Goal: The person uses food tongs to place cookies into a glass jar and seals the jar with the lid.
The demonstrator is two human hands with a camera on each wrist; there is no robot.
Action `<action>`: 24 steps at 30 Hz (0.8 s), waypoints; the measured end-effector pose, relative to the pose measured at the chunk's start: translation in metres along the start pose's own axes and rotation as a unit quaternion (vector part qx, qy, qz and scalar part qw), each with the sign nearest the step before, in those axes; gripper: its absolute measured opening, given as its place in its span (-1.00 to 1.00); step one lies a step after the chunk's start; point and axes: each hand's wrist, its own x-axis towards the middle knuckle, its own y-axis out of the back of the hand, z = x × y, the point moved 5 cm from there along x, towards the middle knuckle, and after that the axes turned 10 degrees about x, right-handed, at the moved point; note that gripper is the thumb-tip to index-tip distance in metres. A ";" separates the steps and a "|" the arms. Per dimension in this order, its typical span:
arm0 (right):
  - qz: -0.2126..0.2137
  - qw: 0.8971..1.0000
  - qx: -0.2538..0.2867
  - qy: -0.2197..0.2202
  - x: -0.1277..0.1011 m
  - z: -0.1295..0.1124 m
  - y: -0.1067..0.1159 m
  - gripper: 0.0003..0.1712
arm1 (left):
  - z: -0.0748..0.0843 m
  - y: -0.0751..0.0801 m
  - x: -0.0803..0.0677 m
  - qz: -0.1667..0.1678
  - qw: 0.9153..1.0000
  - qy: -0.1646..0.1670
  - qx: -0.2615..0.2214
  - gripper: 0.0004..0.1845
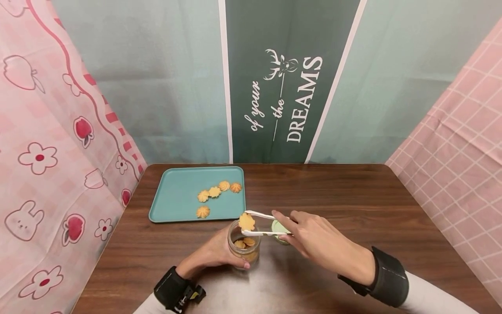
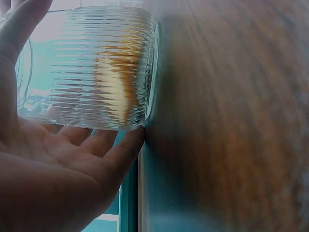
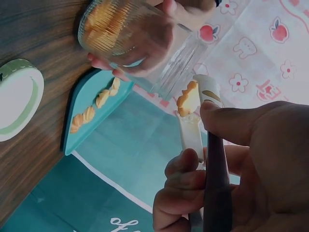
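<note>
My left hand [image 1: 219, 248] grips a ribbed glass jar [image 1: 254, 256] around its side, the jar standing upright on the table. Several cookies [image 1: 245, 243] lie at its bottom, and through the glass they also show in the left wrist view. With my right hand [image 1: 319, 237] I hold white-tipped tongs [image 1: 260, 214], whose darker handles [image 3: 217, 188] run through my fingers in the right wrist view. Between the tong tips is a flower-shaped yellow cookie [image 1: 246, 222], right above the jar's open mouth.
A teal tray [image 1: 172, 198] lies at the back left of the wooden table [image 1: 333, 187], with several cookies [image 1: 214, 192] towards its right side. Right of the jar, partly behind my right hand, is a round light green lid [image 1: 277, 227]. Printed curtains [image 1: 168, 87] surround the table.
</note>
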 end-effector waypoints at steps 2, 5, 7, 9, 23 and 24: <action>0.001 1.000 -0.001 0.000 0.000 -0.001 0.000 -0.37 | 0.001 0.000 0.000 0.000 1.000 -0.002 -0.001 0.19; -0.002 1.000 -0.003 -0.001 0.000 -0.002 -0.001 -0.37 | 0.002 0.000 -0.001 -0.002 1.000 -0.004 -0.006 0.16; -0.007 1.000 -0.004 -0.003 0.000 -0.002 -0.001 -0.38 | 0.002 0.000 -0.001 -0.002 1.000 -0.004 -0.006 0.14; -0.011 1.000 -0.003 -0.005 -0.001 -0.003 -0.002 -0.39 | 0.002 0.000 -0.001 -0.002 1.000 -0.004 -0.004 0.15; 0.012 1.000 0.007 -0.004 0.005 0.001 0.006 -0.31 | 0.002 0.001 0.002 0.007 0.999 -0.031 -0.005 0.01; 0.013 1.000 0.007 -0.004 0.005 0.001 0.006 -0.30 | 0.002 0.001 0.002 0.006 1.000 -0.028 -0.005 0.03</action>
